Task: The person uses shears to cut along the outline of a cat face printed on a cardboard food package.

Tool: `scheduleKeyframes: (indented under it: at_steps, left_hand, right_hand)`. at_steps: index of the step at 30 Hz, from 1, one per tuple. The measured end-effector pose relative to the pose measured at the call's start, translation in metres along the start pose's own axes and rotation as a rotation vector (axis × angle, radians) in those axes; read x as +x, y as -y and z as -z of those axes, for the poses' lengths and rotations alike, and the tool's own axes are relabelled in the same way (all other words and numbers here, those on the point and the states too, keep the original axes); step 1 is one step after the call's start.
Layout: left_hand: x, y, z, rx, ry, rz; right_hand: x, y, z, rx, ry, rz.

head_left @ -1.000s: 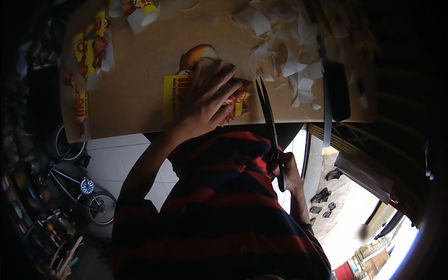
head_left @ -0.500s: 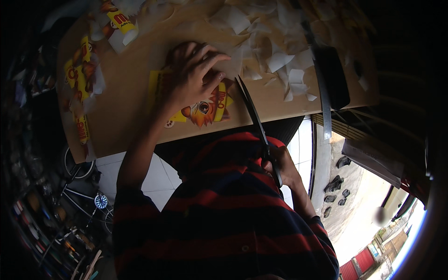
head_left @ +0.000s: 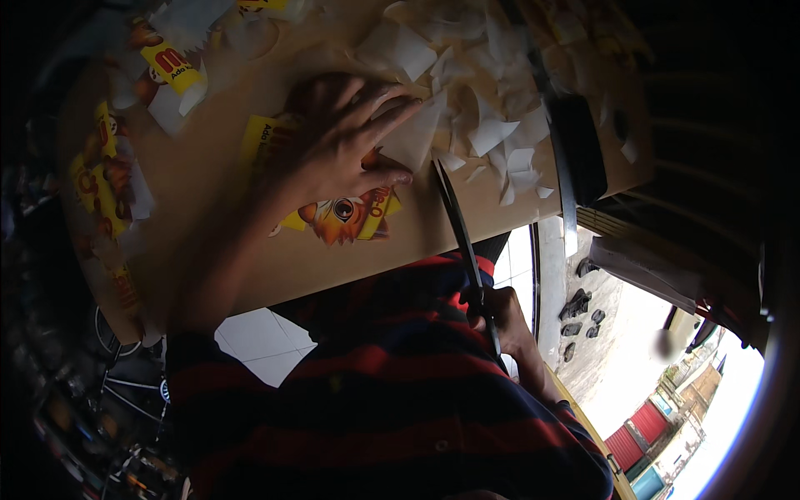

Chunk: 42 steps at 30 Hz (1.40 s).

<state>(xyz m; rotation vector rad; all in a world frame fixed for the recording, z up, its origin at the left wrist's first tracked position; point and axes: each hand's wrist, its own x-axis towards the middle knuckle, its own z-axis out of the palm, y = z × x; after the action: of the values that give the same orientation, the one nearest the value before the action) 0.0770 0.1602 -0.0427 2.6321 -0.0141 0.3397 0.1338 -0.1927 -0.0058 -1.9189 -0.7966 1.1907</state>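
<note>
Spread flat over a glossy printed sheet (head_left: 343,211), my left hand (head_left: 337,146) has its fingers stretched out. The sheet shows an orange cartoon cat with yellow panels; the hand covers much of it. My right hand (head_left: 504,321), low near my body, grips a pair of dark scissors (head_left: 457,218) by the handles. Their long blades look closed and point away from me. The tip sits over the brown tabletop (head_left: 350,267), right of the sheet and apart from it.
White paper scraps (head_left: 492,133) are heaped at the far right of the table. Similar yellow-and-orange printed pieces (head_left: 171,71) lie along the left. A black object (head_left: 579,150) and a long flat strip (head_left: 567,208) rest at the right edge. Dark shoes (head_left: 575,304) lie beyond.
The whole view has shifted and tilted, so the table sits further left. My left hand has slid right across the sheet. The scissors stay in my right hand, slightly further from the sheet.
</note>
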Motion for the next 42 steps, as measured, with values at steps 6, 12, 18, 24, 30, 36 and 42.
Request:
scheduleKeyframes:
  at_steps: [6,12,18,24,30,36,42]
  left_hand:
    - [-0.004,-0.001,0.005,0.090,-0.010,-0.043]
    - [-0.001,0.003,0.002,-0.001,-0.068,-0.090]
    - [-0.002,-0.001,0.007,0.026,-0.083,-0.078]
    - [-0.007,-0.003,0.011,0.099,-0.085,-0.082]
    - [-0.011,0.004,-0.002,0.006,-0.079,-0.115]
    - [-0.011,0.004,-0.002,0.003,-0.061,-0.119]
    - [-0.013,-0.001,-0.003,0.005,-0.230,-0.093]
  right_hand:
    - [0.005,0.013,-0.001,0.011,0.107,-0.049]
    - [0.009,0.018,0.005,-0.025,0.105,-0.066]
    - [0.023,-0.004,0.004,-0.048,0.081,0.010]
    - [0.031,-0.002,0.013,0.146,0.103,-0.037]
    - [0.032,-0.008,0.018,0.185,0.132,-0.031]
    - [0.033,-0.009,0.023,0.190,0.136,-0.042]
    - [0.038,-0.008,0.028,0.219,0.148,-0.024]
